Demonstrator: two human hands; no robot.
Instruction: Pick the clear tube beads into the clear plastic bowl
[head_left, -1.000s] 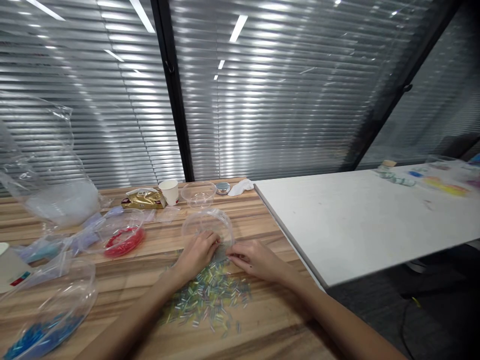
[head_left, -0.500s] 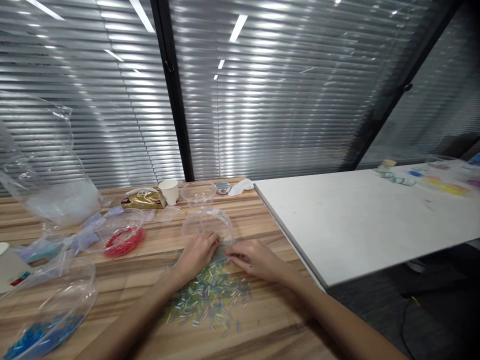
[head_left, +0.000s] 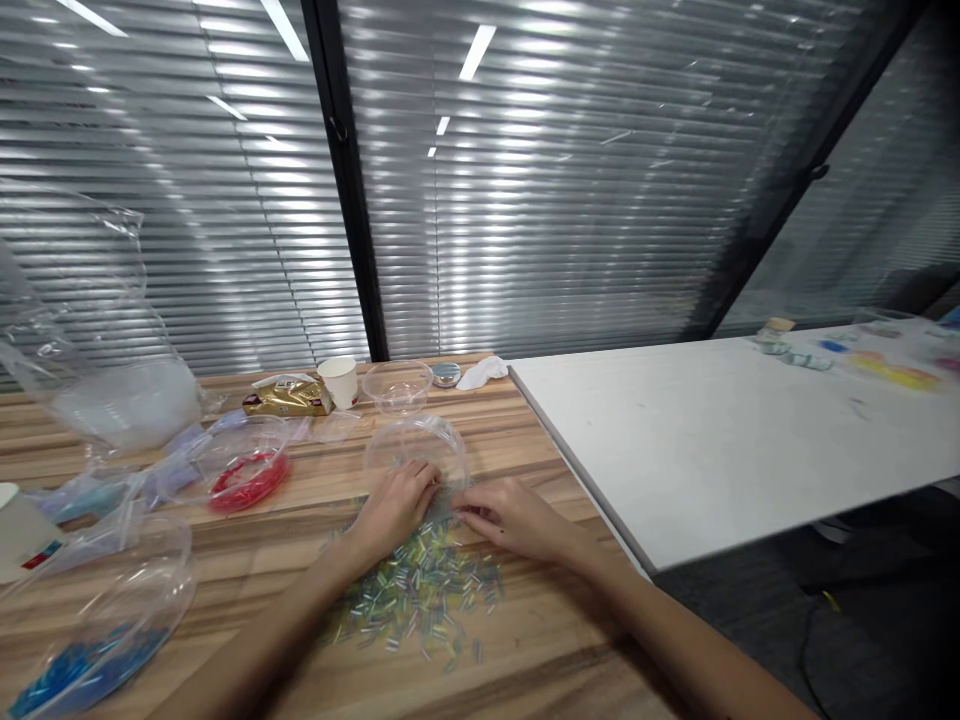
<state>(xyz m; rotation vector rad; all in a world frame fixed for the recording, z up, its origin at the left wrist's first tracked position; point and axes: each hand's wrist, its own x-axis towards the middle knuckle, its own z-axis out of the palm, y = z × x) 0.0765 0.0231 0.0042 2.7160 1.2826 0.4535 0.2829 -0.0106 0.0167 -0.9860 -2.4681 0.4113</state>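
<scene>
A clear plastic tub (head_left: 442, 440) sits at the centre, just beyond my hands. My left hand (head_left: 397, 505) is at its near edge, fingers curled together; whatever they hold is hidden. Right beside it, my right hand (head_left: 510, 512) has thumb and fingertips pinched together near the tub's right edge, and I cannot make out anything between them. Under and in front of my hands spreads a pile of short, shiny tube pieces (head_left: 420, 585) in yellow, green and blue, loose on the wood-grain table (head_left: 540, 650).
On the left are a clear tub with red pieces (head_left: 251, 482), one with blue pieces (head_left: 82, 665) and a puffy clear bag (head_left: 127, 400). Behind stand a gold packet (head_left: 287, 397), a paper cup (head_left: 340, 383), another clear bowl (head_left: 397, 388) and a crumpled tissue (head_left: 482, 372). A white table (head_left: 712, 440) adjoins at right.
</scene>
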